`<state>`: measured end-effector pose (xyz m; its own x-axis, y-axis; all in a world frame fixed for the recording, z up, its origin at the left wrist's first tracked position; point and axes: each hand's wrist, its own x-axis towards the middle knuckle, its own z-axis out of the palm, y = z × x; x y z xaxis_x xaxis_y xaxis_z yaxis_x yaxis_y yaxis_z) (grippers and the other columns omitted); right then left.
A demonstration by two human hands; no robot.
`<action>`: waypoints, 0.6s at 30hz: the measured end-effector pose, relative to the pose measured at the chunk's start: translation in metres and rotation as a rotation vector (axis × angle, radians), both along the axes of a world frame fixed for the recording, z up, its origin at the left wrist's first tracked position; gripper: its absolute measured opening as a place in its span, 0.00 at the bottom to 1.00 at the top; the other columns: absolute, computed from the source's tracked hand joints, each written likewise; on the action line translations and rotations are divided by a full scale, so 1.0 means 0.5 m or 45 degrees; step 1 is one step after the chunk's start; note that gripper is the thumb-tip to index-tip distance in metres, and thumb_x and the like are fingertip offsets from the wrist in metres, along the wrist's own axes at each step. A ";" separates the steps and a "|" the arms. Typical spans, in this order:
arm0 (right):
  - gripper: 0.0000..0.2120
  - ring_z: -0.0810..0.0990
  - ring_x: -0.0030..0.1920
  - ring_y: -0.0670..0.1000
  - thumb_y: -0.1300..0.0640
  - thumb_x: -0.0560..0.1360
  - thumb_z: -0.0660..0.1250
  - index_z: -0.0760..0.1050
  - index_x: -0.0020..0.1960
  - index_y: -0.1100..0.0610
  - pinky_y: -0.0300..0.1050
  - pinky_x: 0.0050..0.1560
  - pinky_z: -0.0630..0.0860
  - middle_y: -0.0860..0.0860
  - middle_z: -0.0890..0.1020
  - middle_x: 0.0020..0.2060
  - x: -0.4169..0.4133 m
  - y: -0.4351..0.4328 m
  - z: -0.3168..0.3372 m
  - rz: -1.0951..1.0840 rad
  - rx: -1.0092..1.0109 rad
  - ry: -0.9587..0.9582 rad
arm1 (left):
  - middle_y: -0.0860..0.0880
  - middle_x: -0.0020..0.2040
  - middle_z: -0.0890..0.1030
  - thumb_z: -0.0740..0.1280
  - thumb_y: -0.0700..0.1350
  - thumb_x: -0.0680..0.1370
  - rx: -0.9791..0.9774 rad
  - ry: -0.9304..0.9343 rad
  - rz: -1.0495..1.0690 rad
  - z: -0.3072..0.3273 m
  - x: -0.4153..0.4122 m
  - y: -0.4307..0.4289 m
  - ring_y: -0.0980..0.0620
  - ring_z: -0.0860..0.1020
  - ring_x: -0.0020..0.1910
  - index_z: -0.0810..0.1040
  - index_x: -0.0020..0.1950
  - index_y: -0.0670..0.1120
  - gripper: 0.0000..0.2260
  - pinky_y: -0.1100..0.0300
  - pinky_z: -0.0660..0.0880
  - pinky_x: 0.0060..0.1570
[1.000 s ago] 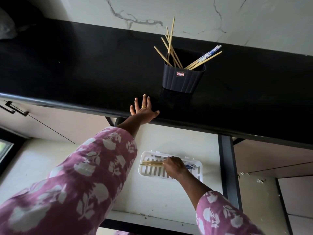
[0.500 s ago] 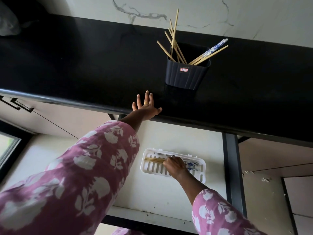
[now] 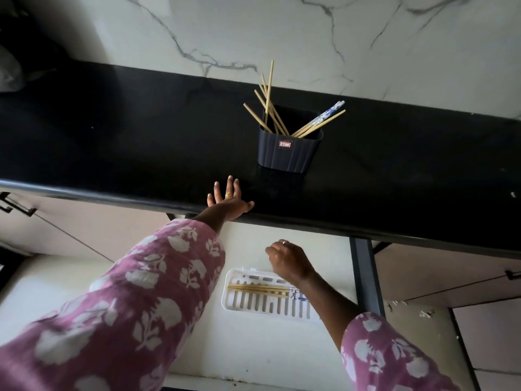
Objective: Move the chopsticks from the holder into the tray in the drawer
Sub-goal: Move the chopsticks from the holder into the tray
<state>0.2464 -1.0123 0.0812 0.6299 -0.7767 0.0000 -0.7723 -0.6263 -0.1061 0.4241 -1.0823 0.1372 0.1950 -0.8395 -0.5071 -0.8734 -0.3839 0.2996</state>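
Observation:
A dark ribbed holder [image 3: 289,153] stands on the black counter [image 3: 112,142] with several wooden chopsticks [image 3: 267,103] and a blue-patterned one [image 3: 327,114] sticking out of it. Below, a white slotted tray [image 3: 265,304] lies in the open drawer [image 3: 253,348] with a few chopsticks [image 3: 256,289] lying across it. My left hand [image 3: 228,198] rests flat on the counter's front edge, fingers spread, left of the holder. My right hand [image 3: 287,261] hovers above the tray's far edge, fingers curled loosely, holding nothing.
A marble wall [image 3: 282,32] rises behind the counter. A dark metal post [image 3: 366,277] stands right of the drawer. Cabinet fronts with black handles [image 3: 17,207] sit at the left and right. A pale bag [image 3: 8,71] lies at the counter's far left.
My right hand has let go of the chopsticks in the tray and lifted up and away toward the counter. My left hand stays on the counter edge.

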 end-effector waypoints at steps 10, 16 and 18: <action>0.06 0.83 0.42 0.61 0.65 0.72 0.66 0.82 0.44 0.61 0.46 0.42 0.78 0.60 0.85 0.40 -0.031 -0.240 0.221 -0.804 -0.361 -0.801 | 0.57 0.78 0.40 0.53 0.60 0.80 0.027 -0.017 0.020 0.002 -0.002 -0.004 0.45 0.37 0.77 0.41 0.78 0.53 0.32 0.47 0.40 0.74; 0.14 0.82 0.48 0.57 0.56 0.74 0.68 0.80 0.51 0.68 0.46 0.50 0.74 0.62 0.84 0.48 -0.046 -0.363 0.299 -1.345 0.021 -1.328 | 0.58 0.77 0.37 0.54 0.60 0.80 0.014 -0.040 0.039 -0.003 -0.006 -0.005 0.45 0.35 0.77 0.40 0.78 0.53 0.33 0.47 0.40 0.74; 0.17 0.81 0.43 0.55 0.53 0.72 0.71 0.80 0.50 0.68 0.48 0.49 0.79 0.62 0.84 0.47 -0.051 -0.406 0.294 -1.452 0.155 -1.526 | 0.57 0.77 0.36 0.54 0.60 0.80 0.016 -0.035 0.036 -0.007 -0.004 -0.008 0.45 0.35 0.77 0.40 0.78 0.53 0.33 0.47 0.40 0.74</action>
